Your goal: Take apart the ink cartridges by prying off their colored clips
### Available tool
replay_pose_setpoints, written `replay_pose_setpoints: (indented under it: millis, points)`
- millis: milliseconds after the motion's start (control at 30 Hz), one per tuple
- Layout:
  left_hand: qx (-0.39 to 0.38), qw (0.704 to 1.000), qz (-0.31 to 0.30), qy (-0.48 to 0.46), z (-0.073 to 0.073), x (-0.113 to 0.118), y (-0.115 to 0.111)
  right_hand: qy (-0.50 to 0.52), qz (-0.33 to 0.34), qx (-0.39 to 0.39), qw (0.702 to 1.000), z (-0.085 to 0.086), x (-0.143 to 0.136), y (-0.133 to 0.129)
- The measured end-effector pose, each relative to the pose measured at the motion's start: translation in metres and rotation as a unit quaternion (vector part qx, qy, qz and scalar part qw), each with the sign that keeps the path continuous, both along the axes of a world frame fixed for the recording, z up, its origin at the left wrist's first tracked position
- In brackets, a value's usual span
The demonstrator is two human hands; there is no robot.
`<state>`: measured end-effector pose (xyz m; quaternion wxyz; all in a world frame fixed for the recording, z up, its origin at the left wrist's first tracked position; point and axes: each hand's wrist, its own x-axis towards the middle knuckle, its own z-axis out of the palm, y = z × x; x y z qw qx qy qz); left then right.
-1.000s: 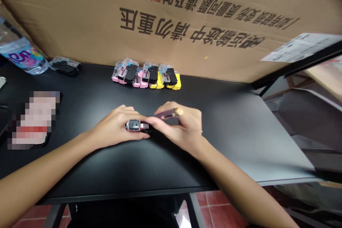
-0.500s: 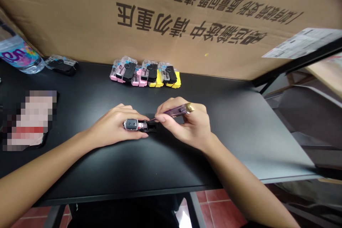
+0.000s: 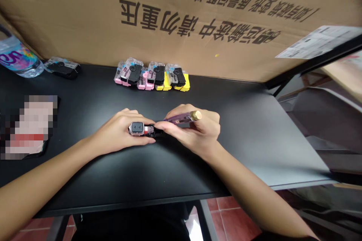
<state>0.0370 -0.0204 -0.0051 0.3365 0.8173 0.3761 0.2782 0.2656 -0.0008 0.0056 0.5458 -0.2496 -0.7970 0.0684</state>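
Note:
My left hand [image 3: 120, 130] grips a small device [image 3: 137, 127] by its sides, thumb along the near side and fingers along the far one. The device has a clear casing and a dark, rounded end facing up, with black parts and a bit of red and white to the right. In my right hand [image 3: 195, 131] is a slim pen-like tool [image 3: 181, 118] with a see-through purple handle and a gold end. It slants down to the left towards the device's black part. The fingers hide its tip, so contact cannot be made out.
Several similar clear devices with black, pink and yellow parts [image 3: 154, 75] are grouped before the cardboard sheet [image 3: 198, 49]. Another black one [image 3: 63, 68] lies beside a water bottle [image 3: 19, 58]. A phone [image 3: 29, 128] with a blurred screen rests at left on the black table [image 3: 113, 180].
My right hand has moved slightly left, closer to the device, and the tool's gold end now faces more towards me. The left hand keeps its grip; the whole view has shifted slightly.

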Motion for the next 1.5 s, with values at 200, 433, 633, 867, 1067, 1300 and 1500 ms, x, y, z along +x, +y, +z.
replay_pose_setpoints:
  millis: [200, 433, 633, 867, 1067, 1300, 1500]
  points:
    - [0.026, 1.000, 0.007, -0.004, -0.002, -0.001, -0.001, 0.005, -0.051, -0.002, 0.999, 0.005, -0.002, -0.001]
    - [0.012, 1.000, 0.017, -0.014, -0.004, -0.003, 0.002, 0.015, 0.054, -0.148, 0.987, 0.019, 0.011, -0.003]
    - [0.006, 1.000, 0.014, -0.014, -0.004, -0.003, 0.002, -0.019, 0.128, -0.166, 0.978, 0.015, 0.010, -0.002]
    - [0.006, 1.000, 0.016, -0.015, -0.004, -0.002, 0.002, -0.030, 0.138, -0.153, 0.978, 0.016, 0.010, -0.004]
    - [0.003, 1.000, 0.020, -0.019, -0.005, -0.003, 0.002, -0.023, 0.115, -0.069, 0.991, 0.008, 0.008, -0.004]
    - [0.025, 0.998, 0.055, -0.008, -0.006, -0.003, 0.002, -0.017, 0.007, -0.050, 0.999, 0.003, 0.002, -0.010]
    - [0.042, 0.993, 0.111, -0.002, -0.007, -0.004, 0.005, 0.044, -0.002, -0.095, 0.994, 0.007, 0.004, -0.005]
